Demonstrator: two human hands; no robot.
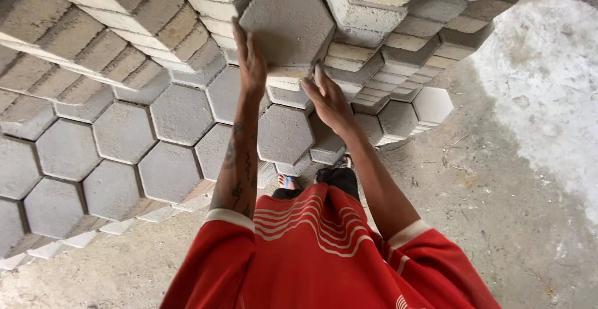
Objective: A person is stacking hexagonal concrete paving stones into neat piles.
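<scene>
A grey hexagonal concrete paving block [288,23] is held up in front of the stacks, at chest height. My left hand [250,60] presses flat against its left edge. My right hand [329,100] supports it from below at the right, fingers under its lower edge. Under the block lies a lower stack topped with hexagonal blocks [180,114] fitted side by side. Taller stacks of the same blocks [124,10] rise behind and to the left. Both forearms reach up from a red shirt with cream stripes.
More stacked blocks [398,10] stand at the upper right, stepping down to a single low pile [431,104]. Bare, dusty concrete floor [498,197] spreads to the right and below. My feet in sandals [288,182] stand close to the stack's edge.
</scene>
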